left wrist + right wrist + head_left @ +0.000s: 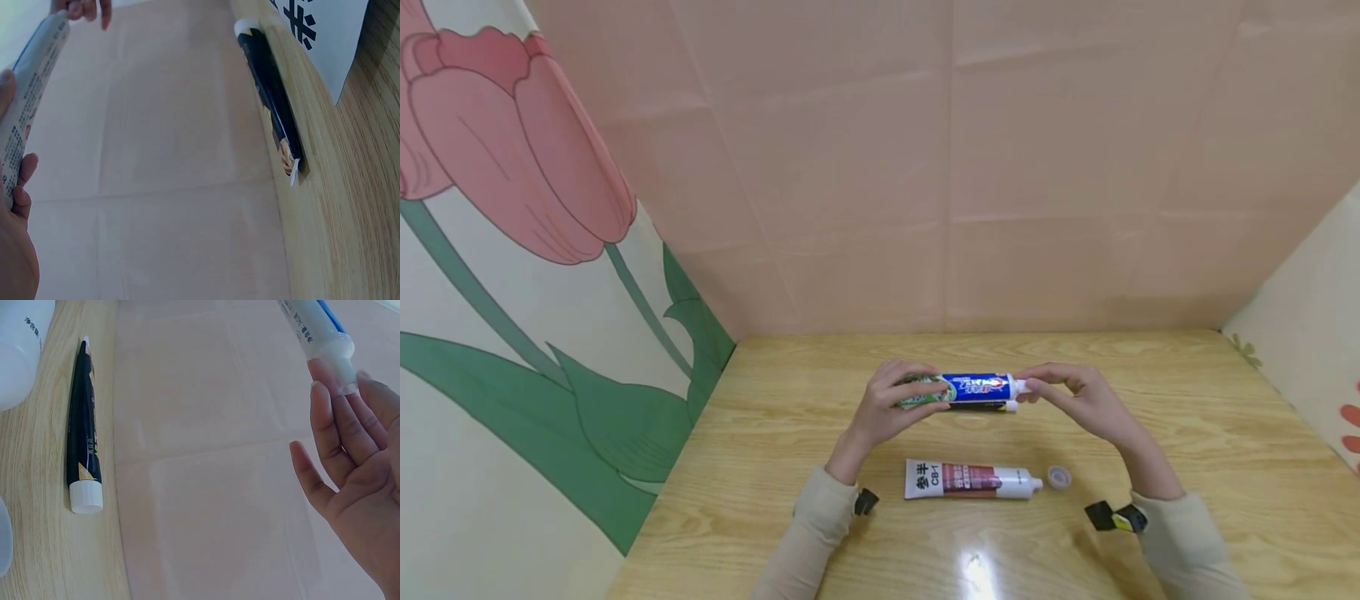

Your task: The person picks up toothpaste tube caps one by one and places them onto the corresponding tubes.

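My left hand (891, 400) grips the body of a blue and green toothpaste tube (981, 387), held level above the table. At the tube's right end, my right hand (1086, 400) pinches the white cap or neck between thumb and fingers; in the right wrist view the fingertips surround that translucent white end (340, 365). A black toothpaste tube (84, 431) with a white cap lies on the table behind, partly hidden in the head view. Nearer to me lies a white and red toothpaste tube (970, 481), its narrow nozzle uncovered, with a loose round cap (1059, 477) beside it.
The wood-grain table (760, 492) runs back to a creased pink backdrop (865, 167). On the left stands a panel printed with a tulip (527, 142), and a pale panel (1315, 333) borders the right side.
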Available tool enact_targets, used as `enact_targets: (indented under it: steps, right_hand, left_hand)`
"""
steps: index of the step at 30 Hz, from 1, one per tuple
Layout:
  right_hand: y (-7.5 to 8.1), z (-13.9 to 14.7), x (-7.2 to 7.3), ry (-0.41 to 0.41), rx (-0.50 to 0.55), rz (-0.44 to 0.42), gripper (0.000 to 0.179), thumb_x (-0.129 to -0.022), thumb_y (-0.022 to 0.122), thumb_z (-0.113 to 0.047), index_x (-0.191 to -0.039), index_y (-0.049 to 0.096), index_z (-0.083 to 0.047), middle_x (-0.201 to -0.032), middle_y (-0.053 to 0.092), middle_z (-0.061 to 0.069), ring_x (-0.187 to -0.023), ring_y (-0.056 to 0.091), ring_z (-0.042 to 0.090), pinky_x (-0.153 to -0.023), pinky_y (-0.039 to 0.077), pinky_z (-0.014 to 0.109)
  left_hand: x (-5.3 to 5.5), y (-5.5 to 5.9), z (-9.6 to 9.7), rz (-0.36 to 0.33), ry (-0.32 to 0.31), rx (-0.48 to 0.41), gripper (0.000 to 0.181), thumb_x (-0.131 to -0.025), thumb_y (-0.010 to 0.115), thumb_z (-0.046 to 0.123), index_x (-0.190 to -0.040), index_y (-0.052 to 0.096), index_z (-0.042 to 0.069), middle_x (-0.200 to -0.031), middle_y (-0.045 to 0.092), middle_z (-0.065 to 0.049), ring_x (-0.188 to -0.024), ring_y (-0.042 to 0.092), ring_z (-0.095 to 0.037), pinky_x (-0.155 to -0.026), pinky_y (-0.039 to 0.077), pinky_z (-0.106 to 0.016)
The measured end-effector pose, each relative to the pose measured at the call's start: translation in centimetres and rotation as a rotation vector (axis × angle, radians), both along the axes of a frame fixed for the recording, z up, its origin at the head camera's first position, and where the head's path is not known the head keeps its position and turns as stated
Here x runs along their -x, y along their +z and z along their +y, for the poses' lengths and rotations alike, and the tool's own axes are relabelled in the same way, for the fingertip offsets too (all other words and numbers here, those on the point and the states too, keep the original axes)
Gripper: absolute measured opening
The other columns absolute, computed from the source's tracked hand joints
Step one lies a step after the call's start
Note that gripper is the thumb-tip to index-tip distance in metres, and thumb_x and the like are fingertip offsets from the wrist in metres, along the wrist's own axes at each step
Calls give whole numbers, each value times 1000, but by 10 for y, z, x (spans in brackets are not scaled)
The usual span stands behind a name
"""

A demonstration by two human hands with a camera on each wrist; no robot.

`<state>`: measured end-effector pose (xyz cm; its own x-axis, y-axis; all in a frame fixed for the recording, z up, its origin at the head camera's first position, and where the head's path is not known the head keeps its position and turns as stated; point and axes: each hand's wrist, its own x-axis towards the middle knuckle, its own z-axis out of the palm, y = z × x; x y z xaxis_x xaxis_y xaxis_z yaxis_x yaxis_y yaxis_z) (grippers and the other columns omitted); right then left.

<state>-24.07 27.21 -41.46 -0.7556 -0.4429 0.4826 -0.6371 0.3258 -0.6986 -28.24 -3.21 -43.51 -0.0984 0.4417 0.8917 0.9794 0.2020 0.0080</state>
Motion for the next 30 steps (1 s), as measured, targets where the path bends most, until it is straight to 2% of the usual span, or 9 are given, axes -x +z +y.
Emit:
enact_targets:
  steps: [4,9,11,17,24,30]
  right_hand:
    - [-2,1,1,4,-2,-7,28,-90,53,4,-113,65,-9,-88,72,-1,-82,65,14,-89,41,16]
    - [-3,1,0,-12,-37,-20,30,-90,55,2,-116,63,-11,-93,71,-2,-89,62,12,-89,41,35]
    - [-2,0,-1,-29,-52,-24,31,-89,57,0,-117,62,-13,-100,69,-3,-93,60,10,-90,39,36]
    - [-3,-1,-1,-48,-35,-23,36,-84,65,-2,-118,60,-12,-113,63,-1,-99,56,9,-94,35,13]
    - [-4,0,-1,-34,-9,5,35,-82,67,1,-113,61,-14,-109,62,-1,-99,55,10,-96,33,14]
    - [-5,1,2,11,41,59,34,-80,65,8,-108,63,-11,-103,63,2,-95,56,11,-96,32,15]
  left_hand:
    - [-1,1,0,-4,3,1,34,-64,84,20,-95,72,12,-101,67,-4,-85,55,-10,-75,43,-23]
    - [-1,0,-1,-11,6,-4,33,-66,83,22,-95,73,12,-101,67,-5,-84,54,-10,-74,43,-23]
    - [-1,0,-1,-12,4,-6,31,-67,82,23,-95,73,12,-101,67,-5,-84,54,-10,-74,43,-23]
    - [0,0,-1,-8,1,-12,31,-67,82,23,-94,73,12,-101,67,-5,-84,55,-10,-75,44,-24]
    - [0,0,-1,-7,-1,-13,38,-58,86,15,-94,72,11,-101,67,-6,-85,55,-11,-77,44,-25]
    - [2,-1,-1,-11,1,-14,39,-57,86,15,-94,72,12,-101,67,-5,-85,55,-10,-76,44,-25]
